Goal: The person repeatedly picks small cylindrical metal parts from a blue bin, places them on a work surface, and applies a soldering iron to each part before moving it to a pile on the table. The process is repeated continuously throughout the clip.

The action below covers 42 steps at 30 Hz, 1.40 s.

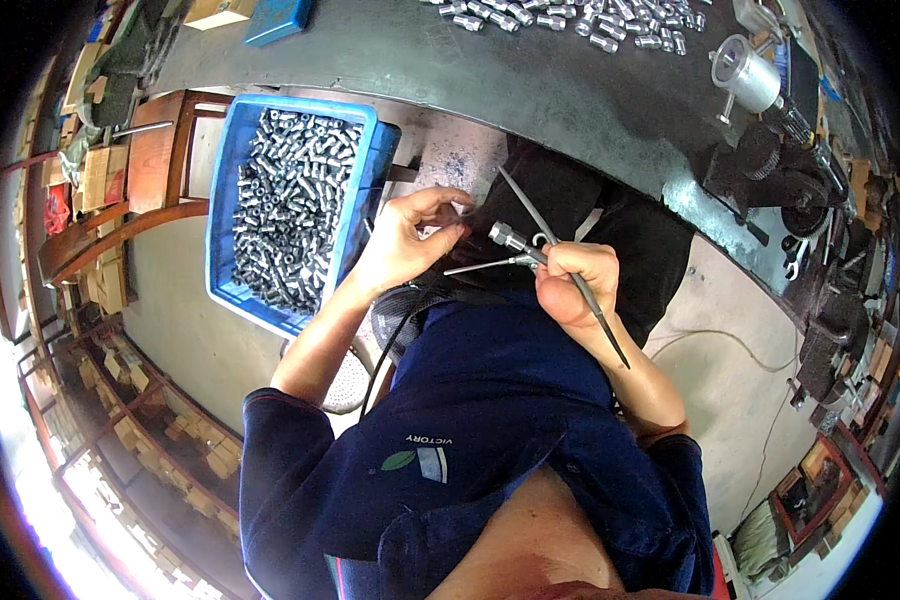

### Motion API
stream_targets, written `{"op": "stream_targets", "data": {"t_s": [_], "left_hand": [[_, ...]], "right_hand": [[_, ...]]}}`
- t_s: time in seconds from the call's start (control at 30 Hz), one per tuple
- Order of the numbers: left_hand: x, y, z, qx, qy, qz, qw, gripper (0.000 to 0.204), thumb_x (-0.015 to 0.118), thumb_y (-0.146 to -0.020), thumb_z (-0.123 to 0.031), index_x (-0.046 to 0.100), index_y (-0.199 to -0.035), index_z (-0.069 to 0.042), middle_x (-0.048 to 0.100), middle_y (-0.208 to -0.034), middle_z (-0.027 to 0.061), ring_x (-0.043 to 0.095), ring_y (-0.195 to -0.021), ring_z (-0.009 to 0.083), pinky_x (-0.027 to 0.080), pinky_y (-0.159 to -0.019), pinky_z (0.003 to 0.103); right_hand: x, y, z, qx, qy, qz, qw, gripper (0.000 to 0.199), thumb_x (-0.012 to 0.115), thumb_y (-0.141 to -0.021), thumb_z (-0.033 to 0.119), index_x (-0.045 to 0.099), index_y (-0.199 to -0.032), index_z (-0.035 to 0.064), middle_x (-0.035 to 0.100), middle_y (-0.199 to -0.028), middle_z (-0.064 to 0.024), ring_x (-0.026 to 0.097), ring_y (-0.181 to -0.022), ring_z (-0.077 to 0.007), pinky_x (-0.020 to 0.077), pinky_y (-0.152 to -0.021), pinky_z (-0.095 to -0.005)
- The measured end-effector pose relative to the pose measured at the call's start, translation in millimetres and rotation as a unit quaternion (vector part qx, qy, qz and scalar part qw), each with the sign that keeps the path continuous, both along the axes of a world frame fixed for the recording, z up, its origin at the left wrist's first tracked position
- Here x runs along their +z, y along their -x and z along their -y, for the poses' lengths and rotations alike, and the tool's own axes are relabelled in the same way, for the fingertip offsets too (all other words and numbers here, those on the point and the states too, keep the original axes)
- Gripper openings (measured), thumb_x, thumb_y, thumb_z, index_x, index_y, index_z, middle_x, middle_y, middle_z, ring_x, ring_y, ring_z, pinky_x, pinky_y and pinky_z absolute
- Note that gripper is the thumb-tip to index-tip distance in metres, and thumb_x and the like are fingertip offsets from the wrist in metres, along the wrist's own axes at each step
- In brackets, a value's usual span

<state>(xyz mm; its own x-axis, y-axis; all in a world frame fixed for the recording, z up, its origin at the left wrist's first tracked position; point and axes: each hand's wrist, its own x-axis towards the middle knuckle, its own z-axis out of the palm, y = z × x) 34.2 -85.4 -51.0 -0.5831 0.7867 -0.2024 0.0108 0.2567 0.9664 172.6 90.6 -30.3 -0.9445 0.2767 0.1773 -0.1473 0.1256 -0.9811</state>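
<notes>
My right hand [580, 280] is closed around a long, slim dark rod [527, 203] with a tapered end, which looks like a file. The same hand grips a dark shaft with a shiny metal fitting [510, 237] at its end, pointing up and left. A thin bright rod [485, 267] sticks out leftward beside that hand. To the left, my left hand [410, 240] has curved fingers with a gap between thumb and forefinger, apart from the fitting. A pale spot shows near its fingertips; I cannot make it out. Both hands are above my lap.
A blue crate [218, 200] full of small metal fittings [295, 200] stands left of my left hand. Across the front runs a dark workbench [390, 50] with a pile of fittings [610, 22] and a blue box [277, 20]. Machine parts [748, 75] line its right side.
</notes>
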Motion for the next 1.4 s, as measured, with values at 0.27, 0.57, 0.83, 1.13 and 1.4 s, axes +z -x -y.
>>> {"op": "stream_targets", "data": {"t_s": [0.27,0.57,0.83,1.13,1.4], "left_hand": [[27.0,-22.8,-26.9,-0.001,-0.120,0.245,0.962,0.022,0.059,-0.084,-0.004,0.055,-0.104,0.003,0.061,-0.081,0.0081,0.063,-0.074,0.0168,0.050,-0.069,0.026],[6.8,1.6,-21.0,0.119,-0.017,-0.013,0.993,0.013,0.065,-0.077,-0.002,0.062,-0.090,-0.001,0.057,-0.063,-0.0014,0.050,-0.051,0.0043,0.040,-0.047,0.020],[-2.7,10.4,-18.0,0.109,0.081,-0.265,0.955,0.020,0.066,-0.065,-0.006,0.064,-0.084,-0.004,0.055,-0.055,0.0104,0.053,-0.044,0.0147,0.042,-0.045,0.027],[-3.0,-0.5,-22.8,-0.011,-0.013,-0.393,0.920,0.023,0.070,-0.061,-0.004,0.062,-0.082,-0.004,0.057,-0.058,0.0095,0.056,-0.049,0.0216,0.042,-0.045,0.031],[-9.8,37.3,-22.0,0.066,0.045,-0.448,0.890,0.020,0.069,-0.070,-0.013,0.065,-0.088,-0.006,0.054,-0.051,0.0092,0.054,-0.042,0.0157,0.042,-0.043,0.029]], "right_hand": [[-20.0,0.1,1.8,0.012,0.020,-0.019,1.000,0.041,0.061,-0.074,0.014,0.026,-0.053,0.0049,0.032,-0.049,-0.0021,0.032,-0.043,-0.0092,0.0246,-0.042,-0.0244],[-13.5,-12.1,-2.4,0.013,0.069,0.009,0.998,0.049,0.063,-0.079,0.028,0.029,-0.052,0.0054,0.043,-0.050,-0.0050,0.046,-0.043,-0.0125,0.0331,-0.040,-0.0233],[22.6,-10.9,5.5,0.135,0.086,-0.065,0.985,0.033,0.053,-0.064,0.000,0.024,-0.051,0.0064,0.036,-0.044,-0.0035,0.039,-0.035,-0.0119,0.0311,-0.034,-0.0240],[12.6,10.4,10.3,0.108,-0.024,0.009,0.994,0.024,0.049,-0.060,-0.006,0.029,-0.053,0.0032,0.031,-0.045,-0.0070,0.032,-0.037,-0.0151,0.0251,-0.038,-0.0280],[2.8,-2.4,-2.9,0.044,-0.005,-0.030,0.999,0.030,0.058,-0.064,0.014,0.031,-0.053,0.0037,0.029,-0.048,-0.0077,0.032,-0.040,-0.0226,0.0232,-0.042,-0.0331]]}}
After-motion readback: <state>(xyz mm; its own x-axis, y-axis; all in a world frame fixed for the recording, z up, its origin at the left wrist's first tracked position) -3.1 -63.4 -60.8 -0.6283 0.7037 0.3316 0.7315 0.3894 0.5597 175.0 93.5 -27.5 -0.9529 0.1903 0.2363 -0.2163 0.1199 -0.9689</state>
